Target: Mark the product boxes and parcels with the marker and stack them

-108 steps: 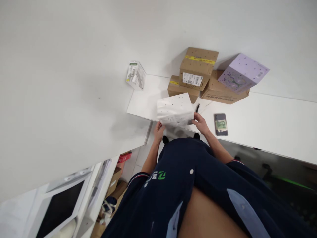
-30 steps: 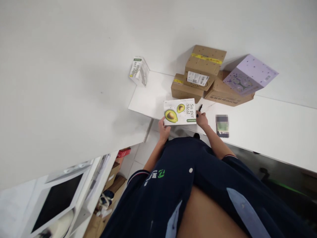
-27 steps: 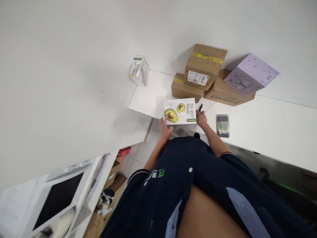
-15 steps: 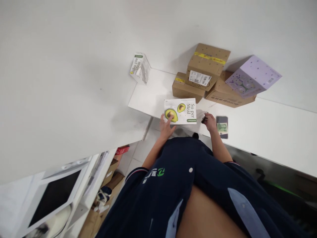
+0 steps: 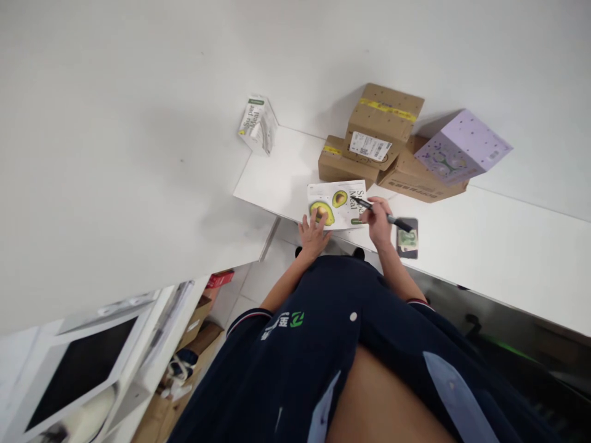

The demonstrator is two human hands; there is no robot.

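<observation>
My left hand point(image 5: 314, 237) lies on the lower left corner of a white "Su-per Meal" box point(image 5: 344, 215) printed with avocados, its fingers apart. The box rests flat near the front edge of the white shelf point(image 5: 508, 246). In my right hand point(image 5: 380, 225) is a black marker point(image 5: 393, 221), slanting across the fingers with its tip over the lettering at the box's right end. Whether the tip touches the surface I cannot tell. Just right of that hand lies a dark phone point(image 5: 414, 249) with a green banknote point(image 5: 407, 239) on its back.
Behind the box stand several brown cartons point(image 5: 384, 117), stacked and taped. A lilac box point(image 5: 480, 144) leans on top at the right. Another white "Su-per Meal" box point(image 5: 258, 123) stands at the far left corner. Lower left is a white cabinet with a dark panel point(image 5: 85, 369).
My right hand has moved up and left to the box's right end, and the marker now shows plainly in it. The left hand stays on the box, its fingers slightly shifted.
</observation>
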